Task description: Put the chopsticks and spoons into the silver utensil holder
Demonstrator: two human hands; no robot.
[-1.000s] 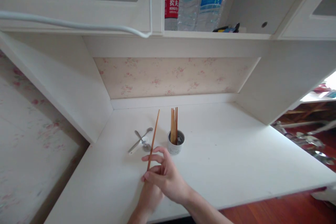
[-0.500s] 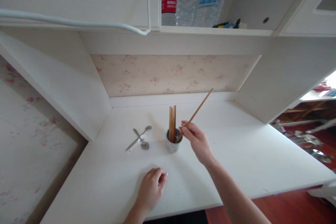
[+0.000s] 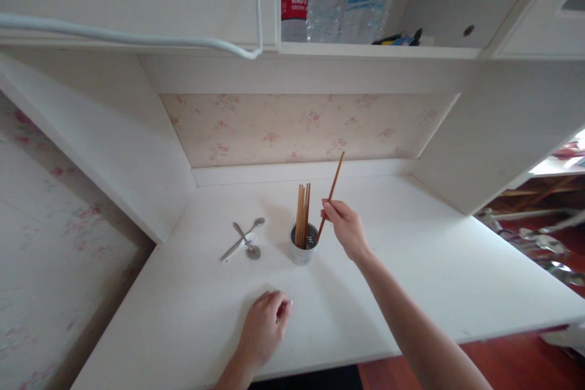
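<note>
A chopstick is pinched between the fingertips of my right hand, slanting with its upper end leaning right. Its lower tip is at the right rim of a pale metal cup; whether it touches the rim I cannot tell. Several more chopsticks stand upright in that cup, bunched toward its left side, and small holes show inside. Nearer the front, my left hand rests on the white tabletop with curled fingers and nothing visible in them.
Left of the cup, two metal spoons lie crossed over a white spoon. Side panels and a flowered back wall enclose the tabletop. Overhead, a shelf holds plastic bottles, and a white cable hangs across the cabinet door.
My right hand has shifted slightly right and up. The chopstick has swung more upright, its lower tip moving from inside the cup to the right rim. My left hand stays put.
</note>
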